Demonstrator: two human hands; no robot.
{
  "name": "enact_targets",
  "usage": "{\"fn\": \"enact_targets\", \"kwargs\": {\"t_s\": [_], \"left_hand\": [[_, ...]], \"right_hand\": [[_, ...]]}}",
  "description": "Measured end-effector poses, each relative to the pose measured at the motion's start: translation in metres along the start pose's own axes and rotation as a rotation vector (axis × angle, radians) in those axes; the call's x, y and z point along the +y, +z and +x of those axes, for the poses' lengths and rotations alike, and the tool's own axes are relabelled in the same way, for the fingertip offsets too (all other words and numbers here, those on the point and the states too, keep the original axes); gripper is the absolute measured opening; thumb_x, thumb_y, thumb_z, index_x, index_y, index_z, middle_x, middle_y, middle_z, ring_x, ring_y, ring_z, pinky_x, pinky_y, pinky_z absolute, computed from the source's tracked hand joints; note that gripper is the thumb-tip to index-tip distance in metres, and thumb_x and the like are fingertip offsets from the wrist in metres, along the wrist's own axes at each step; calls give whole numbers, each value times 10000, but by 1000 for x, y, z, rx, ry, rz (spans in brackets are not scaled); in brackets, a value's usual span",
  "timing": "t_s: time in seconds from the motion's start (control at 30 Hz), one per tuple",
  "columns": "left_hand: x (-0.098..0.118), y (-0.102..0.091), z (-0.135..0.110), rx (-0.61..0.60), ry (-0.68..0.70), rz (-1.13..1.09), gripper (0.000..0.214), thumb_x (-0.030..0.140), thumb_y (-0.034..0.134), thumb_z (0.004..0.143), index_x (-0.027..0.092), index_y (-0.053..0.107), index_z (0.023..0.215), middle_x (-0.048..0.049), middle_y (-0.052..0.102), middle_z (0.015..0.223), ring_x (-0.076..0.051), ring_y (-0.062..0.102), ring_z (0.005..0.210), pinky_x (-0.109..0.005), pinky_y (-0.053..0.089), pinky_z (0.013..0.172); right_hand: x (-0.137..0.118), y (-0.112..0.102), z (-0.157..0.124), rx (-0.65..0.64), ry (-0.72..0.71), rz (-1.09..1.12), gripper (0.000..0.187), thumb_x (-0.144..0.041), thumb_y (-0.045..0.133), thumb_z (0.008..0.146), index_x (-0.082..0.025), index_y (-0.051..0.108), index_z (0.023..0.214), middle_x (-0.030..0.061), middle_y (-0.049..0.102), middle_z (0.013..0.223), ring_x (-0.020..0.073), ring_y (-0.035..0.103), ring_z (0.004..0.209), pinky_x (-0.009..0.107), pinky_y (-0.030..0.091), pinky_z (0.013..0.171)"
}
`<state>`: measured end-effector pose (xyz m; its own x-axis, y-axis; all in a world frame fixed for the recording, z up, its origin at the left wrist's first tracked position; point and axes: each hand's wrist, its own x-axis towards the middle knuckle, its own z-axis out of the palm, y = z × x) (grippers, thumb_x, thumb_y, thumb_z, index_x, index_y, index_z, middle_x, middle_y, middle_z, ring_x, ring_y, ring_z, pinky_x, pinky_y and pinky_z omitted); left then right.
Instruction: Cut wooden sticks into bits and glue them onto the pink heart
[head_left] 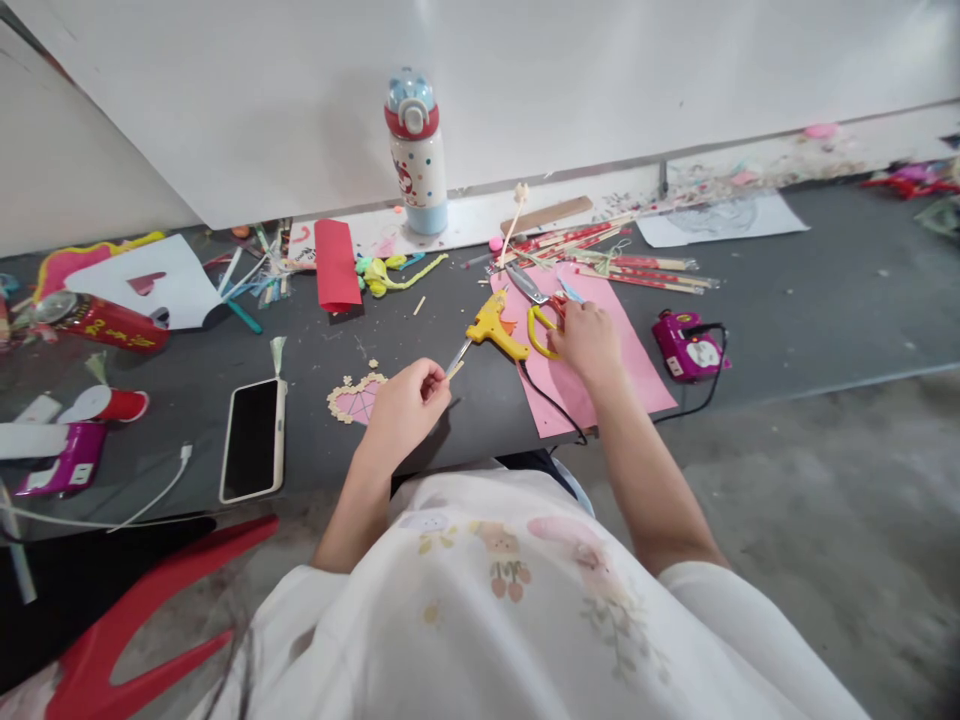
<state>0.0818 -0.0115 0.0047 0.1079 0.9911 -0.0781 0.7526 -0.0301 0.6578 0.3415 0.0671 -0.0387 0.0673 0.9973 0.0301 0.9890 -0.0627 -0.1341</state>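
Observation:
My left hand (406, 408) is closed in a pinch on a small pale stick piece (454, 370), held against the nozzle of a yellow glue gun (493, 330) lying on the dark table (795, 310). Just left of that hand lies a pink heart-shaped craft (355, 398) edged with pale bits. My right hand (587, 338) rests on a pink paper sheet (637, 368), fingers curled at the yellow handles of a pair of scissors (538, 312); whether it grips them I cannot tell.
A phone (253, 438) with a white cable lies at left. A spotted water bottle (417, 152) stands at the back wall. Red folded paper (336, 264), chopstick-like sticks (630, 262), a red can (101, 320) and a purple gadget (685, 346) crowd the table. A red chair (142, 610) stands near left.

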Motion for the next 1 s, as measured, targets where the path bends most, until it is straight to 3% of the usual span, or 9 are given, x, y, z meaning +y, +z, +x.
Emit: {"fn": "enact_targets", "kwargs": {"t_s": [0.2, 0.37, 0.53, 0.6, 0.67, 0.83, 0.9, 1.0], "left_hand": [[0, 1, -4, -17, 7, -11, 97, 289, 518, 815, 218, 580, 835, 7, 646, 744, -126, 574, 666, -241, 416, 625], [-1, 1, -7, -29, 13, -14, 93, 291, 516, 819, 220, 575, 833, 7, 644, 740, -126, 569, 659, -246, 417, 624], [-9, 2, -4, -32, -5, -101, 86, 288, 518, 826, 215, 563, 835, 5, 642, 745, -123, 571, 666, -251, 423, 625], [-14, 5, -2, -50, -29, -256, 94, 301, 517, 835, 211, 541, 846, 3, 640, 726, -122, 581, 660, -252, 433, 622], [-18, 8, 1, -73, -55, -485, 119, 325, 515, 846, 206, 511, 851, 7, 626, 681, -116, 581, 632, -248, 445, 612], [-14, 6, 5, -93, -137, -896, 211, 381, 577, 821, 193, 493, 862, 26, 603, 619, -89, 554, 558, -223, 444, 560], [-10, 4, 5, -102, -168, -971, 245, 393, 616, 794, 188, 505, 870, 26, 613, 621, -85, 556, 545, -218, 444, 549], [-7, 1, 5, -112, -198, -1050, 284, 392, 664, 761, 179, 548, 908, 22, 633, 634, -85, 572, 543, -219, 451, 547]], "right_hand": [[4, -8, 13, -110, -14, -12, 361, -155, 563, 720, -39, 571, 1063, 222, 652, 956, 312, 610, 874, 385, 435, 743], [19, -20, 21, -166, 30, 33, 422, -374, 624, 708, -85, 600, 1014, 153, 664, 895, 259, 611, 782, 321, 406, 628], [50, -35, 20, -278, 5, 53, 243, -353, 619, 695, -148, 633, 825, 102, 667, 796, 229, 603, 726, 309, 389, 611], [61, -42, 10, -290, -21, 196, 208, -348, 605, 716, -162, 639, 802, 91, 670, 798, 215, 594, 716, 321, 408, 636], [67, -48, -6, -321, -14, 477, 244, -334, 626, 689, -170, 641, 869, 92, 670, 862, 206, 591, 734, 333, 433, 667], [56, -47, -53, -391, -11, 1179, 394, -318, 750, 569, -215, 582, 911, 14, 551, 808, 154, 523, 710, 301, 447, 641], [45, -42, -67, -459, -62, 1320, 348, -325, 758, 591, -210, 560, 854, -2, 515, 800, 134, 498, 697, 282, 430, 624], [26, -32, -82, -506, -115, 1352, 322, -332, 772, 622, -209, 550, 821, -13, 489, 781, 121, 470, 685, 259, 404, 598]]}}
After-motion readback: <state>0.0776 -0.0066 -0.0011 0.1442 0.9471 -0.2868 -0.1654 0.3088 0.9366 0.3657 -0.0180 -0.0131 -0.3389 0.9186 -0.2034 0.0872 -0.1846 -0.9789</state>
